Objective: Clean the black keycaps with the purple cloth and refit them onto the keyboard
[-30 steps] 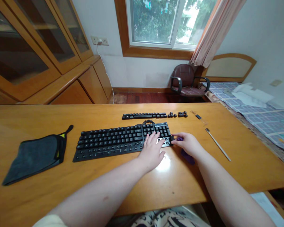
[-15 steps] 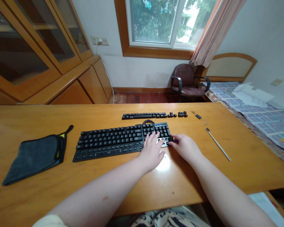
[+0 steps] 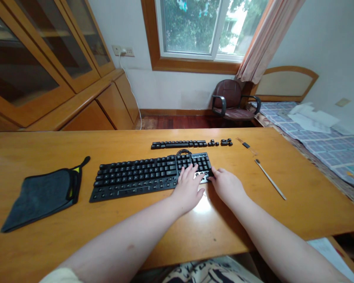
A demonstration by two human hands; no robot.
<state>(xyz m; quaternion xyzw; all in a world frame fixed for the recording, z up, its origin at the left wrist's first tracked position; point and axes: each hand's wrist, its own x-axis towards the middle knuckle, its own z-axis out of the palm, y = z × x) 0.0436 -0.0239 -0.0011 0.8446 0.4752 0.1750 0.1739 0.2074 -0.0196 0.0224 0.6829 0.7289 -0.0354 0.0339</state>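
Note:
A black keyboard (image 3: pixel 135 173) lies on the desk in front of me. Its lowest rows lack keycaps, so bare key stems show there. My left hand (image 3: pixel 188 186) rests over the number pad end with its fingers spread flat across the keys. At the right edge of the keyboard, my right hand (image 3: pixel 228 182) has thumb and fingers closed together, touching the corner; whatever lies between them is hidden. Behind the keyboard, removed keycaps (image 3: pixel 179 144) stand in a row, with small groups of keycaps (image 3: pixel 226 142) to their right.
A folded dark grey cloth (image 3: pixel 44 196) lies at the left. To the right are a wire keycap puller (image 3: pixel 246 145) and a thin brush (image 3: pixel 270 179). The keyboard's coiled cable (image 3: pixel 183 152) sits behind it. Beyond the desk (image 3: pixel 112 236) stands a chair (image 3: pixel 231 98).
My right hand has shifted slightly left against the keyboard's right edge. The dark piece seen by its fingertips is now covered. My left hand stays on the keys.

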